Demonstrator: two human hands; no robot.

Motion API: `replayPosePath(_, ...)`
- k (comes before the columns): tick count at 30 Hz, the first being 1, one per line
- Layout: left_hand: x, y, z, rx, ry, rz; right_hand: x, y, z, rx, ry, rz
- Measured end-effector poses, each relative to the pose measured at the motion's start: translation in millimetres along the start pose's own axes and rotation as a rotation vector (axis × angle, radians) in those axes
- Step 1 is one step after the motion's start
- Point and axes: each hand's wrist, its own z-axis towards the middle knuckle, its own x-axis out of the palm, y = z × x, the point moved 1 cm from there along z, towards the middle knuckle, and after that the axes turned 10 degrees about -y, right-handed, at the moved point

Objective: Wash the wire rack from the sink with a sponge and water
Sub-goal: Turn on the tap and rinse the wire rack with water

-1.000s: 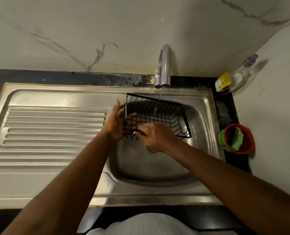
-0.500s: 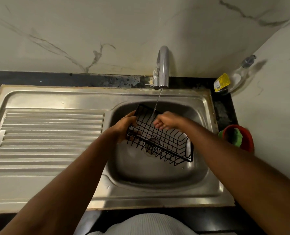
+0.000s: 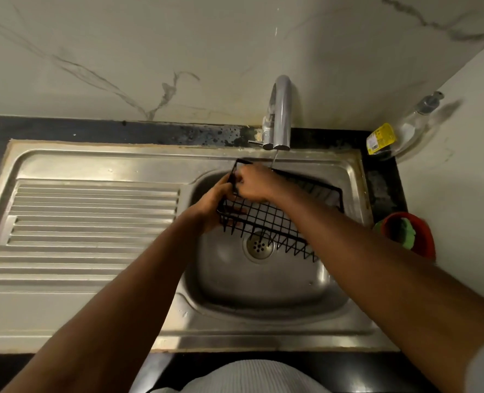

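Observation:
A black wire rack (image 3: 266,219) hangs tilted over the steel sink basin (image 3: 263,282), under a thin stream of water from the chrome tap (image 3: 281,114). My left hand (image 3: 216,205) grips the rack's left end from outside. My right hand (image 3: 253,184) is curled over the rack's upper left corner, its fingers on the wires. I see no sponge in either hand. A green sponge (image 3: 405,231) lies in a red bowl (image 3: 422,239) at the sink's right.
The ribbed steel draining board (image 3: 87,231) fills the left. The drain (image 3: 259,246) sits under the rack. A clear dispenser bottle with a yellow label (image 3: 405,131) leans in the back right corner. Marble walls close in behind and on the right.
The rack has been turned and lifted toward the tap. My right hand slid from the rack's middle to its upper left corner, close to my left hand.

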Motion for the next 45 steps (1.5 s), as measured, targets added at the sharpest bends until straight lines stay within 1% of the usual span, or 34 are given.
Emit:
replayPosePath(1, 3.0, -0.6, -1.4, -0.001, 0.004, 0.008, -1.2, 9.6, 5.4, -0.007, -0.043, -0.016)
replayPosePath(2, 2.8, -0.3, -1.5, 0.016, -0.006, 0.017, -1.0, 12.4, 11.5, 0.027, -0.058, 0.027)
replayPosePath(3, 0.1, 0.0, -3.4, 0.049, -0.018, 0.024, 0.2, 9.6, 15.8, 0.071, -0.025, 0.137)
replayPosePath(5, -8.2, 0.8, -1.5, 0.139, -0.038, 0.046, -1.7, -6.3, 12.0, 0.109, 0.111, 0.371)
replayPosePath(7, -17.6, 0.4, -2.5, 0.204, -0.045, 0.051, -2.9, -27.1, -1.6, 0.137, 0.29, 0.513)
replayPosePath(9, -24.3, 1.2, -4.3, 0.206, -0.049, 0.062, -1.3, -53.3, -8.2, 0.253, 0.411, 0.514)
replayPosePath(10, -27.0, 3.0, -3.4, 0.206, -0.058, 0.058, -2.4, -65.3, -10.1, 0.318, 0.423, 0.462)
replayPosePath(11, -28.3, 4.4, -1.7, 0.203, -0.069, 0.053, -2.6, -81.0, -10.5, 0.39, 0.384, 0.415)
replayPosePath(13, -25.8, 3.9, -1.0, 0.195, -0.085, 0.05, -3.3, -101.3, -12.6, 0.515, 0.23, 0.289)
replayPosePath(16, -16.3, 2.0, 2.3, 0.202, -0.092, 0.056, -8.7, -89.8, -21.0, 0.507, 0.05, -0.026)
replayPosePath(18, -9.4, -0.6, 3.4, 0.2, -0.09, 0.023, -9.7, -73.3, -20.7, 0.48, -0.021, -0.154)
replayPosePath(19, -6.7, -1.8, 3.1, 0.192, -0.088, 0.007, -9.6, -64.8, -20.6, 0.459, -0.027, -0.177)
replayPosePath(22, -0.5, -7.9, -0.5, 0.17, -0.126, 0.007, -6.5, -33.1, -12.9, 0.322, -0.012, -0.112)
replayPosePath(26, 9.8, -14.3, -9.1, 0.245, -0.113, 0.103, -7.1, 11.8, -1.7, 0.046, -0.044, -0.086)
replayPosePath(28, 8.5, -17.6, -13.1, 0.238, -0.116, 0.108, -5.1, 12.6, 3.0, -0.05, -0.035, 0.068)
replayPosePath(30, 1.6, -16.4, -11.9, 0.233, -0.101, 0.107, 0.0, -2.5, 1.3, -0.068, -0.024, 0.298)
replayPosePath(31, -1.9, -15.6, -12.6, 0.237, -0.088, 0.123, 2.9, -10.7, -2.5, -0.067, -0.018, 0.376)
replayPosePath(34, -5.1, -12.9, -13.6, 0.266, -0.087, 0.181, 7.9, -30.9, -14.0, -0.007, -0.025, 0.401)
replayPosePath(36, -2.0, -11.0, -13.0, 0.291, -0.084, 0.191, 8.6, -40.1, -20.8, 0.078, -0.064, 0.329)
replayPosePath(38, 1.8, -13.4, -14.2, 0.314, -0.088, 0.182, 12.2, -52.5, -27.3, 0.236, -0.151, 0.207)
replayPosePath(40, 0.4, -15.2, -12.0, 0.283, -0.109, 0.153, 10.3, -69.7, -37.9, 0.435, -0.239, 0.061)
replayPosePath(41, -2.4, -14.9, -10.6, 0.257, -0.127, 0.133, 8.1, -77.8, -43.7, 0.496, -0.259, 0.018)
replayPosePath(43, -6.7, -12.9, -7.8, 0.216, -0.143, 0.099, 1.9, -80.1, -51.4, 0.531, -0.257, 0.066)
replayPosePath(45, -2.5, -12.1, -9.0, 0.22, -0.122, 0.072, 2.1, -65.1, -48.0, 0.591, -0.236, 0.217)
